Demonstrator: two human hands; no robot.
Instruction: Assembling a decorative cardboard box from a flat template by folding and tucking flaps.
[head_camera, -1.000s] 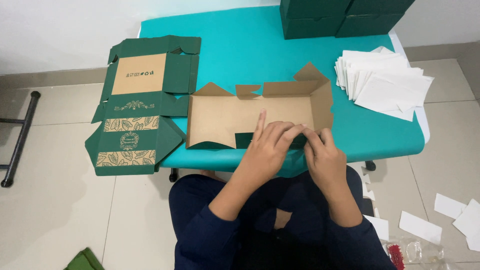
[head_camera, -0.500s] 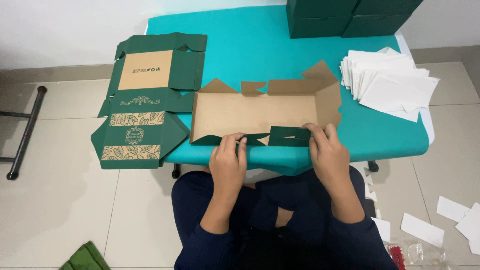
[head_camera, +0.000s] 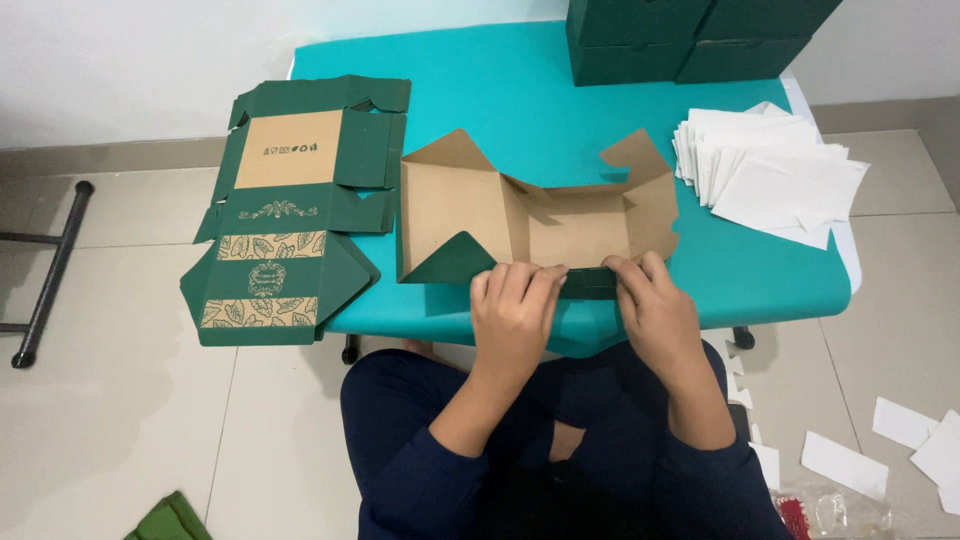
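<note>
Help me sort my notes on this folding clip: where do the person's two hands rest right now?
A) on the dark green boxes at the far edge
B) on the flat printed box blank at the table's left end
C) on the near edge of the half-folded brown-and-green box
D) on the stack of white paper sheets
C: the left hand and the right hand both press the near green edge of the half-folded box, away from everything else.

A half-folded box (head_camera: 540, 225), green outside and brown inside, lies open at the frame's centre. Its flaps stand up at both ends. Its near green wall is folded upright.
</note>
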